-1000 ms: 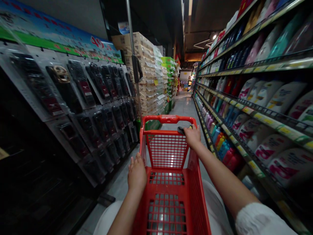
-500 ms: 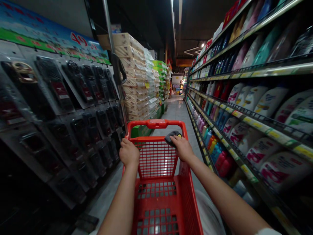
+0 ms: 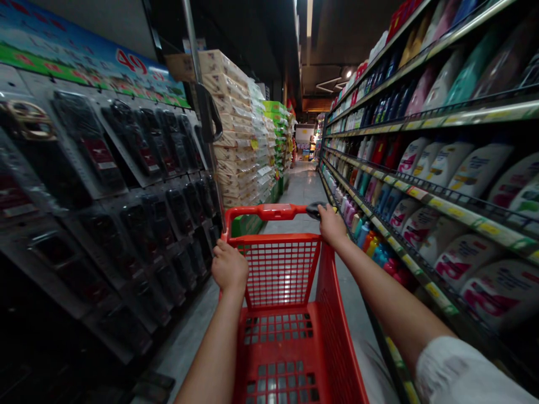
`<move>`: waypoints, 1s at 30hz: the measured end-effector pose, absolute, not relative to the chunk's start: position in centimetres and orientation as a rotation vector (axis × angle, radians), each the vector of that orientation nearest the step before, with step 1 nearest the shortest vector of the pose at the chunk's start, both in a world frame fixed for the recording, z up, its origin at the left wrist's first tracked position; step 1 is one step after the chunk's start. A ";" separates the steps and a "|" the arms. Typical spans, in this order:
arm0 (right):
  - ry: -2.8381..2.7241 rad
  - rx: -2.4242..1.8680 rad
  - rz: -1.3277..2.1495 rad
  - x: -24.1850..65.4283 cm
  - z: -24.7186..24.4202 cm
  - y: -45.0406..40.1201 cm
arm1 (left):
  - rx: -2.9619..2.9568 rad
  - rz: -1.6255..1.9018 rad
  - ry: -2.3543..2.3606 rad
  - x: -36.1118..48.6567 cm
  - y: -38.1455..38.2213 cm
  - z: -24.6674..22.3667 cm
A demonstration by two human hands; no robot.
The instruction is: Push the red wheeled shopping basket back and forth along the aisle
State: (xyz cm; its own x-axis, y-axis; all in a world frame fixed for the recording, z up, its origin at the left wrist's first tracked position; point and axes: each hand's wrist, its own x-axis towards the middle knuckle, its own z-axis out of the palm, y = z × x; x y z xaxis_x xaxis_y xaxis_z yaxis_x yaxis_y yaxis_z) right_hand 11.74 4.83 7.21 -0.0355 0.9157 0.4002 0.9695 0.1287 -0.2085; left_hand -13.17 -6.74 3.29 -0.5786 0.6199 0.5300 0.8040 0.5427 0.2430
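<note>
A red plastic shopping basket [image 3: 281, 342] with grid walls stands in front of me, and nothing lies on the part of its floor that shows. My left hand [image 3: 229, 266] is closed round the basket's left side near its far corner. At the far right corner, my right hand [image 3: 332, 224] is closed on a dark grey, soft-looking thing [image 3: 315, 210] beside the red handle [image 3: 278, 211]. What kind of thing it is, I cannot make out. The right fingers partly hide both it and the handle's corner.
Packaged belts [image 3: 96, 140] hang on a rack at the left, beside a metal pole [image 3: 193, 45]. Stacked tissue packs [image 3: 231, 123] stand beyond it. Shelves of shampoo bottles [image 3: 475, 168] line the right side. A grey tiled aisle floor [image 3: 301, 188] runs between them.
My right hand has moved right and up along the basket's far end with the dark grey thing. The basket and my left hand sit slightly further right in view.
</note>
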 end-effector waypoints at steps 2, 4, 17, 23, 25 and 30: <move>-1.872 -1.812 -0.085 11.7 8.2 6.0 | -1.163 -0.669 -2.407 -13.2 -6.9 3.2; -1.846 -1.807 -0.075 11.2 9.1 7.1 | -1.162 -0.667 -2.411 -13.2 -6.9 3.2; -2.298 -1.562 -0.255 -2.2 11.6 7.3 | -1.113 -0.710 -2.415 -13.1 -6.7 2.5; -2.453 -1.337 -0.274 -9.0 11.5 6.4 | -1.117 -0.721 -2.443 -13.1 -6.6 2.3; -2.481 -1.214 -0.211 -10.3 11.2 6.4 | -1.120 -0.729 -2.452 -13.1 -6.7 2.4; -2.548 -0.685 0.012 -10.6 9.6 7.2 | -1.086 -0.743 -2.478 -13.2 -7.0 2.7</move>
State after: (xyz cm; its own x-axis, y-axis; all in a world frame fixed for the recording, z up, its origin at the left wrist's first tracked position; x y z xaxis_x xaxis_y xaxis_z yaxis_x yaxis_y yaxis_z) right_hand -10.64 7.19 9.58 -0.7498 0.4726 0.4632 0.4682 0.8735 -0.1333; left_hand -13.18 -6.97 2.66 -0.6528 0.5775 0.4902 0.7519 0.5725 0.3269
